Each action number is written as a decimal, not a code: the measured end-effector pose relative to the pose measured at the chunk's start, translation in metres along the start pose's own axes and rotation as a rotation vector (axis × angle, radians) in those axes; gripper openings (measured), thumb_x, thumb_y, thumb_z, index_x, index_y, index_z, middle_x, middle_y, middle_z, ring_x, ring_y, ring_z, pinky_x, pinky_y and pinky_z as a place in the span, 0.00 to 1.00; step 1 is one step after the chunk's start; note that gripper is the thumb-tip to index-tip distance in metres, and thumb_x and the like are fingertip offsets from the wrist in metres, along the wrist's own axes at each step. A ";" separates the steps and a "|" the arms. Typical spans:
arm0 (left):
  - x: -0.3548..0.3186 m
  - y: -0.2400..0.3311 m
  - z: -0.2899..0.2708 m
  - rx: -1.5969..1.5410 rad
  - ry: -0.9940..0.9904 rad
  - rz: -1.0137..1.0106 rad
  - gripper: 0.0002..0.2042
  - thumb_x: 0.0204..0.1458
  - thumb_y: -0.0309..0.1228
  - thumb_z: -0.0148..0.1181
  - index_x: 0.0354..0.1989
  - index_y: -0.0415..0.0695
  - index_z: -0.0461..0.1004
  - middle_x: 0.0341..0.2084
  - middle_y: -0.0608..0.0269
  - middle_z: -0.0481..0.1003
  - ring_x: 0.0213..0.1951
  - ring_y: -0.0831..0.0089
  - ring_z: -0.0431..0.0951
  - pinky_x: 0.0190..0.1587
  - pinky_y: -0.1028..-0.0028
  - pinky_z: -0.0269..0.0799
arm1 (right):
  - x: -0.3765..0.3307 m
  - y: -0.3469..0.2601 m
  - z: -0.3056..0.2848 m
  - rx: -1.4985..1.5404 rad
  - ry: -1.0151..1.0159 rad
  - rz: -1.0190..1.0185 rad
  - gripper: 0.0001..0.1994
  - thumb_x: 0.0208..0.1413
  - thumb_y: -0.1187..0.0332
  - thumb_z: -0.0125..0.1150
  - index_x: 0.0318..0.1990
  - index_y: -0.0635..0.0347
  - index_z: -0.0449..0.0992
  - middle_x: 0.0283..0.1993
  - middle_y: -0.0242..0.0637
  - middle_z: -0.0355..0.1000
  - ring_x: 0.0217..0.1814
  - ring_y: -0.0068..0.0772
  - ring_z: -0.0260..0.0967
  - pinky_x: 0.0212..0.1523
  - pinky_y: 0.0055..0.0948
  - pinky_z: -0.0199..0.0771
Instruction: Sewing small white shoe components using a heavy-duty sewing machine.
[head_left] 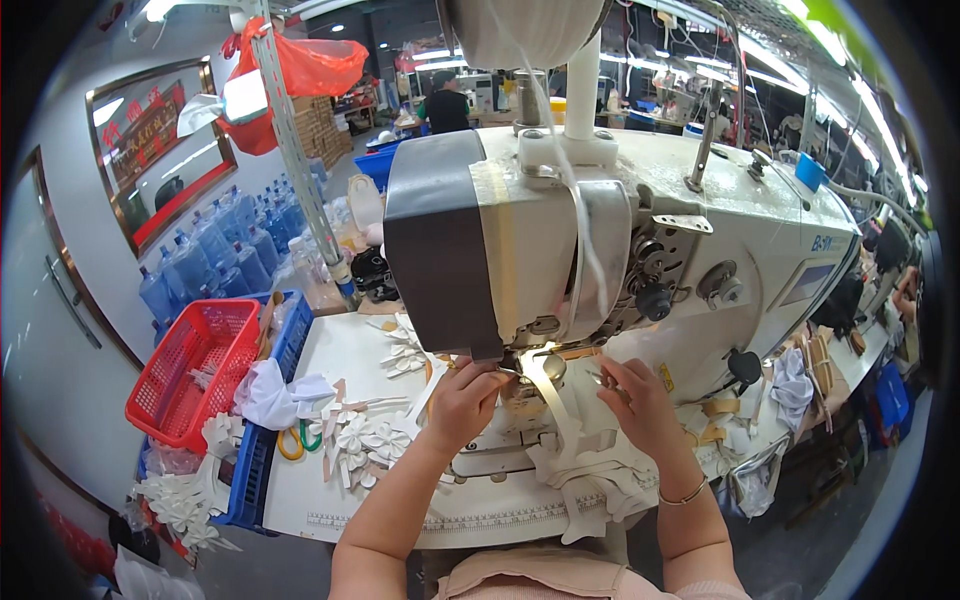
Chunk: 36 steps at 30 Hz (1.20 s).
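Note:
A large white and dark grey sewing machine stands before me, its lamp glowing over the needle area. A narrow white strip runs from under the needle down toward the table's front. At the left side of the needle, my left hand is closed, thumb and fingers pinched at the strip's edge. My right hand is right of the strip, fingers curled together; what they hold, if anything, is too small to make out. Below it, several white cut pieces lie in a loose pile, some overhanging the front edge.
White flower-shaped pieces and green- and orange-handled scissors lie on the left. A red basket rests on a blue crate beside the table. More cut pieces lie right. Blue water bottles and a person are behind.

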<state>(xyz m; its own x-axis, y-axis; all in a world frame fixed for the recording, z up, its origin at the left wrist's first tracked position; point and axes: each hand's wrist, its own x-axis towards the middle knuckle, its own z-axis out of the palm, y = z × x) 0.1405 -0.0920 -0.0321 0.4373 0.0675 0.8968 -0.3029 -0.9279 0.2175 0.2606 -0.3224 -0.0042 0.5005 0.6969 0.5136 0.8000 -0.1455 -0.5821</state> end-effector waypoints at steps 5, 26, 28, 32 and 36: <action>0.001 0.001 -0.002 0.001 0.008 0.047 0.08 0.38 0.18 0.60 0.27 0.44 0.75 0.28 0.61 0.75 0.31 0.62 0.74 0.32 0.69 0.71 | -0.003 -0.004 0.003 -0.094 0.155 -0.048 0.16 0.53 0.73 0.59 0.50 0.59 0.72 0.34 0.40 0.67 0.29 0.35 0.68 0.29 0.28 0.69; -0.041 0.054 -0.065 0.079 -0.073 0.224 0.12 0.34 0.16 0.59 0.32 0.39 0.76 0.33 0.60 0.75 0.32 0.66 0.75 0.31 0.72 0.73 | -0.030 -0.062 0.069 0.057 0.247 -0.280 0.10 0.42 0.73 0.69 0.33 0.56 0.77 0.29 0.33 0.69 0.20 0.26 0.68 0.18 0.23 0.68; -0.050 0.056 -0.061 0.010 -0.046 0.052 0.12 0.38 0.16 0.59 0.35 0.39 0.76 0.32 0.59 0.75 0.32 0.66 0.75 0.31 0.72 0.73 | -0.033 -0.062 0.068 0.115 0.271 -0.233 0.09 0.42 0.74 0.69 0.33 0.56 0.77 0.29 0.33 0.69 0.20 0.26 0.68 0.18 0.23 0.68; -0.069 0.065 -0.058 -0.882 -0.054 -1.262 0.11 0.52 0.21 0.55 0.44 0.38 0.72 0.32 0.62 0.76 0.32 0.76 0.76 0.36 0.78 0.72 | -0.043 -0.055 0.067 0.179 0.267 -0.217 0.10 0.42 0.74 0.68 0.34 0.57 0.77 0.30 0.35 0.69 0.22 0.29 0.69 0.18 0.24 0.69; -0.086 0.074 -0.060 -1.175 -0.043 -1.429 0.09 0.52 0.22 0.54 0.42 0.36 0.73 0.33 0.61 0.75 0.31 0.76 0.75 0.37 0.78 0.72 | -0.050 -0.053 0.078 -0.041 0.157 -0.360 0.12 0.42 0.68 0.68 0.36 0.54 0.76 0.30 0.30 0.69 0.25 0.31 0.67 0.23 0.27 0.68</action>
<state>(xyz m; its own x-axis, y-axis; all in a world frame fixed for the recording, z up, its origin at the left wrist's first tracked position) 0.0294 -0.1442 -0.0705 0.8719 0.4501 -0.1931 -0.0814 0.5220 0.8491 0.1672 -0.2949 -0.0486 0.2275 0.5929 0.7725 0.9447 0.0581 -0.3227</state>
